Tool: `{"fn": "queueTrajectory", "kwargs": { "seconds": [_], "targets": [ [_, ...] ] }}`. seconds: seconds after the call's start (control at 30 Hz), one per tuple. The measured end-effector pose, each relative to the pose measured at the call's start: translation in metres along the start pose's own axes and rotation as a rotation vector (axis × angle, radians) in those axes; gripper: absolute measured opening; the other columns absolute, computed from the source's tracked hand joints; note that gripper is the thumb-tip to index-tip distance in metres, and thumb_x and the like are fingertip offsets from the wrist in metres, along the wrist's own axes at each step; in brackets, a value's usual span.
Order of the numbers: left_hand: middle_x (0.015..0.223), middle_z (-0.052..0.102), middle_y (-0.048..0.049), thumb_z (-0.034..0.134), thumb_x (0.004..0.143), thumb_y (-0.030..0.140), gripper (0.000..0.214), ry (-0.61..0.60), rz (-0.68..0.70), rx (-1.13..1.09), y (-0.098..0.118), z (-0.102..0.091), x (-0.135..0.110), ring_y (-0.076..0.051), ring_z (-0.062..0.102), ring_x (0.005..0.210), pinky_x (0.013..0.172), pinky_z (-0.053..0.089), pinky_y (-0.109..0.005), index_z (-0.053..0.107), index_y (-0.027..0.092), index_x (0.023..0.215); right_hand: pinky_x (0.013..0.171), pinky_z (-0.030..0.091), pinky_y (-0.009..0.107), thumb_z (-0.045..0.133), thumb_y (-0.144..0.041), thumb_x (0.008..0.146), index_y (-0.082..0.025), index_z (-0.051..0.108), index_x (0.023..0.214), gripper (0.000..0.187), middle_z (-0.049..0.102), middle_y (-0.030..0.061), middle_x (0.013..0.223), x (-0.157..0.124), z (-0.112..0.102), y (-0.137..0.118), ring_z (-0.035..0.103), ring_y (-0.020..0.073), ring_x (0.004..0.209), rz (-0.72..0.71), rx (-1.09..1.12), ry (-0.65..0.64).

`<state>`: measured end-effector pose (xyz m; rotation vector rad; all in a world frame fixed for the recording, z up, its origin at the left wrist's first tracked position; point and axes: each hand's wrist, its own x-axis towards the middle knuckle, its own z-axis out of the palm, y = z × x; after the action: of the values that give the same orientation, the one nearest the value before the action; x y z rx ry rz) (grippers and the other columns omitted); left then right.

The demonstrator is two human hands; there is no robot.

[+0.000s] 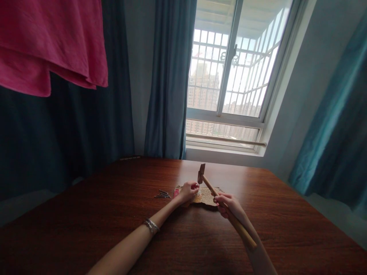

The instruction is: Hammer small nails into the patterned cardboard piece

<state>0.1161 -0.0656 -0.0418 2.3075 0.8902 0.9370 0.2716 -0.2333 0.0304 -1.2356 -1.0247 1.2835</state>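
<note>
My right hand is wrapped round the wooden handle of a hammer, gripping it about midway. The hammer's head is raised just above the fingertips of my left hand. Those fingertips are pinched together on what looks like a nail, mostly hidden by the fingers and the hammer head. Beneath both hands lies a flat, tan, speckled board with an uneven front edge and a red patch at its left end. Thin points stand along its far right edge. Several dark nails lie loose left of the board.
The brown wooden table reaches to a window with bars outside. Blue curtains hang on either side. A pink cloth hangs at the upper left. Bracelets circle my left wrist.
</note>
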Motion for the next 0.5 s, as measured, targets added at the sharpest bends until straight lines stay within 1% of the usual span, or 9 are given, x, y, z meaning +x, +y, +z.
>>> {"fn": "queueTrajectory", "kwargs": {
  "seconds": [0.17,0.27,0.5],
  "targets": [
    [0.072,0.062,-0.0014,0.052,0.076,0.022,0.014,0.003,0.0,0.027,-0.0019,0.0006,-0.0001,-0.012,0.055,0.068,0.063,0.038,-0.019,0.064,0.015,0.075,0.029,0.025,0.018,0.058,-0.031,0.058,-0.015,0.054,0.06,0.017,0.041,-0.0051,0.039,0.0015,-0.0024,0.0026,0.035,0.0066,0.033,0.022,-0.019,0.003],
    [0.075,0.063,-0.0016,0.052,0.076,0.022,0.014,0.004,0.016,0.026,-0.0028,0.0009,0.0002,-0.012,0.056,0.07,0.064,0.039,-0.019,0.064,0.015,0.078,0.029,0.024,0.018,0.059,-0.031,0.058,-0.015,0.054,0.06,0.017,0.041,-0.0052,0.041,0.0027,-0.0029,0.0034,0.035,0.0065,0.033,0.025,0.01,0.005],
    [0.073,0.062,-0.0014,0.052,0.076,0.022,0.014,0.008,-0.012,0.097,-0.0026,0.0019,0.0012,-0.011,0.055,0.068,0.062,0.038,-0.019,0.064,0.015,0.076,0.029,0.024,0.018,0.059,-0.032,0.057,-0.015,0.054,0.06,0.017,0.041,-0.0053,0.04,0.0033,-0.0018,0.0028,0.035,0.0063,0.033,0.027,-0.008,0.01]
  ]
}}
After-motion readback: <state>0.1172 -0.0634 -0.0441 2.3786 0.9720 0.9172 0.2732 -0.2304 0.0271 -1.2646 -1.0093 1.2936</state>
